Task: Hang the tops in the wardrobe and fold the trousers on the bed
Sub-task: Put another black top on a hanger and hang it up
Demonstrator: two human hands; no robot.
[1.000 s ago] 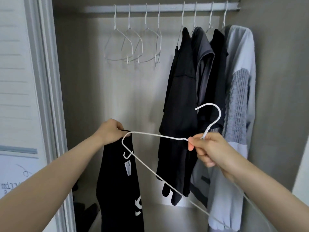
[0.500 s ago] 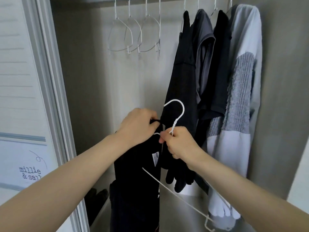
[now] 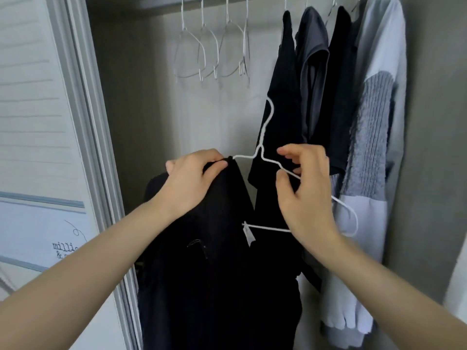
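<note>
Since a second ago, both hands have drawn together. Left hand [image 3: 190,181] grips the black fabric top [image 3: 214,261] over the thin white wire hanger [image 3: 264,157]'s left end; right hand [image 3: 303,188] pinches its bare right arm, hook pointing up toward the far rail.

Between the hands runs a hanger [image 3: 269,161] of thin, smooth white-coated wire. The black top [image 3: 202,248] below them is soft matt cloth. Right of the hands hangs a grey garment [image 3: 374,137] with rough ribbed knit panels.
</note>
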